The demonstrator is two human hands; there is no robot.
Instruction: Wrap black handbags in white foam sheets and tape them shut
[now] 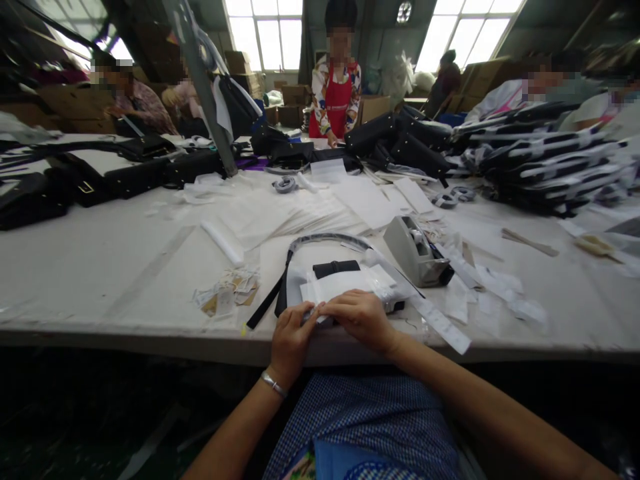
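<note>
In front of me at the table's near edge lies a black handbag (pixel 281 297), partly covered with white wrapping paper (pixel 325 287). Its strap (pixel 327 239), in clear wrap, arches away over the tabletop, and a black strap end hangs out to the left. My left hand (pixel 293 333) pinches the near edge of the white wrapping, thumb and fingers together. Right beside it, my right hand (pixel 360 317) is closed on the same edge, fingertips almost meeting the left ones. What lies under the fingers is mostly hidden.
A grey tape dispenser (pixel 413 253) stands to the right, paper scraps around it. Small tags (pixel 230 291) lie left of the bag. Beyond are stacked white sheets (pixel 320 213), a metal post (pixel 205 87), black bags (pixel 400 140) and a wrapped pile (pixel 550 153). Several people work around the table.
</note>
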